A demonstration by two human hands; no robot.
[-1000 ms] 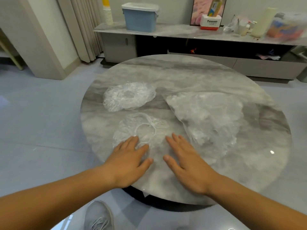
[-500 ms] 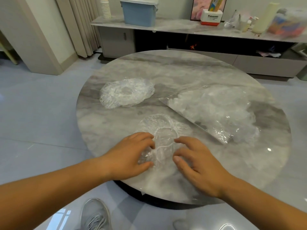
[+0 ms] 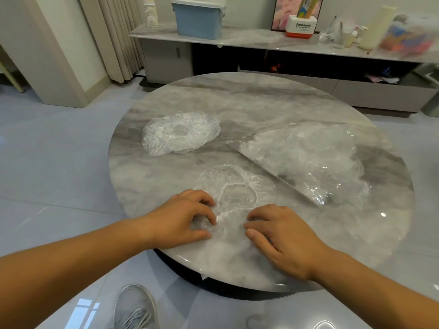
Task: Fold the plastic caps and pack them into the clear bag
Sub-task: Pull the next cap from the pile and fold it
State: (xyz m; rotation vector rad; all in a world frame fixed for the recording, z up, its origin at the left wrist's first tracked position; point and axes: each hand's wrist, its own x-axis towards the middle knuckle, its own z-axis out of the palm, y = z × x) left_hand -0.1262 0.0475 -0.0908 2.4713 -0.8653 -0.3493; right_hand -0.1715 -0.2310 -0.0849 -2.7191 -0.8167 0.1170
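Observation:
A clear plastic cap (image 3: 235,186) with a white elastic ring lies flat near the front of the round marble table (image 3: 261,100). My left hand (image 3: 183,219) pinches its near left edge with curled fingers. My right hand (image 3: 280,233) grips its near right edge, fingertips bent onto the plastic. A second crumpled cap (image 3: 180,132) rests farther back on the left. The clear bag (image 3: 306,160), holding several caps, lies to the right with its opening toward the centre.
A low marble-topped cabinet (image 3: 249,40) runs along the back wall, carrying a blue bin (image 3: 198,19), paper cups (image 3: 150,13) and a white box (image 3: 300,26). Curtains (image 3: 118,36) hang at the back left. My grey shoe (image 3: 135,307) shows on the tiled floor.
Both hands went from lying flat on the near cap to curling their fingers and gathering its near edge. The view shifted slightly.

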